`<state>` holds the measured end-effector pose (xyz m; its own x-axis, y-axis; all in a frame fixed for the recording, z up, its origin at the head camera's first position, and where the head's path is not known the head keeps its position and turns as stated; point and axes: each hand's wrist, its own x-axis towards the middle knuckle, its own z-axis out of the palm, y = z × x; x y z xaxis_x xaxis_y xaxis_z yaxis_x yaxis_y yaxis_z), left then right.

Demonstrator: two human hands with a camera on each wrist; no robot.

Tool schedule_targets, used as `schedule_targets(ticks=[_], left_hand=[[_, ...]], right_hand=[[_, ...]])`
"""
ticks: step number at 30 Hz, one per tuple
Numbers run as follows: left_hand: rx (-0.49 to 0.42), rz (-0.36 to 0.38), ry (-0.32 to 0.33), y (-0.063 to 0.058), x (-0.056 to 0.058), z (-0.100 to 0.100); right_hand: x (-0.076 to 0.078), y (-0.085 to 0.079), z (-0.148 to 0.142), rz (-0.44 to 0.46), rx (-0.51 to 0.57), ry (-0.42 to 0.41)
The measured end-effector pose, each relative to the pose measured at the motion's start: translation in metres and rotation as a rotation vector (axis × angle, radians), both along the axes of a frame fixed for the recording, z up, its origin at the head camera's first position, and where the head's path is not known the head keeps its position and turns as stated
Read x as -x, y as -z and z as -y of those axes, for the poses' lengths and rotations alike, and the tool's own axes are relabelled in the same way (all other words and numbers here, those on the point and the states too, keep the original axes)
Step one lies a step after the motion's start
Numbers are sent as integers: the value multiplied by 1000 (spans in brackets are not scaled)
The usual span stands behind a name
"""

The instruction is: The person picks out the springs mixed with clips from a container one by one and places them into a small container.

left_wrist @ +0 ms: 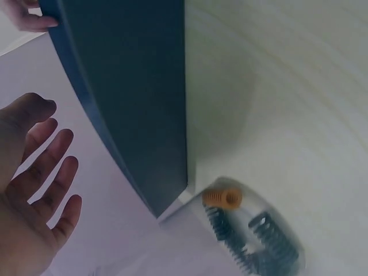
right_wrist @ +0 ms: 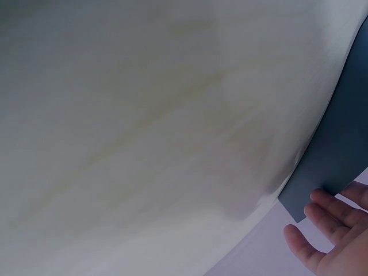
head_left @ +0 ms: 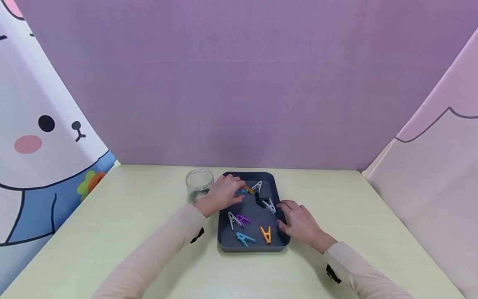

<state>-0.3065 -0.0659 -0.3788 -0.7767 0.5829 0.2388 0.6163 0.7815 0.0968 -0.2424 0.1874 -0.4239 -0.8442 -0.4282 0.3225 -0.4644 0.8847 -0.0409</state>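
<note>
A dark grey tray [head_left: 254, 249] holds several small spring clips. My left hand [head_left: 225, 192] reaches over its far left part, fingers loosely bent and spread, beside a blue clip [head_left: 242, 191] and an orange clip [head_left: 250, 190]. In the left wrist view that hand [left_wrist: 40, 184] shows nothing in its fingers. My right hand [head_left: 298, 221] lies at the tray's right rim, fingertips at the edge near a white clip [head_left: 269, 206] and a dark green clip [head_left: 260, 200]. Nearer the front lie a purple clip [head_left: 243, 220], a light blue clip [head_left: 245, 238] and a yellow-orange clip [head_left: 266, 234].
A clear round jar [head_left: 199, 180] stands left of the tray, close by my left wrist. Inside it, the left wrist view shows an orange ribbed piece [left_wrist: 221, 198] and dark ribbed pieces [left_wrist: 273, 236]. A purple cloth [head_left: 239, 104] hangs behind the pale table [head_left: 168, 249].
</note>
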Motion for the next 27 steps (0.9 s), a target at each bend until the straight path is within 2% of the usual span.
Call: schedule_targets(ticks=[11, 19, 27], left_hand=[[36, -15, 59, 16, 6, -18], [85, 14, 64, 19, 9, -27], [135, 6, 92, 22, 14, -35]], right_hand=[[0, 2, -2, -7, 6, 3], [0, 2, -2, 16, 9, 13], [0, 2, -2, 20, 3, 14]])
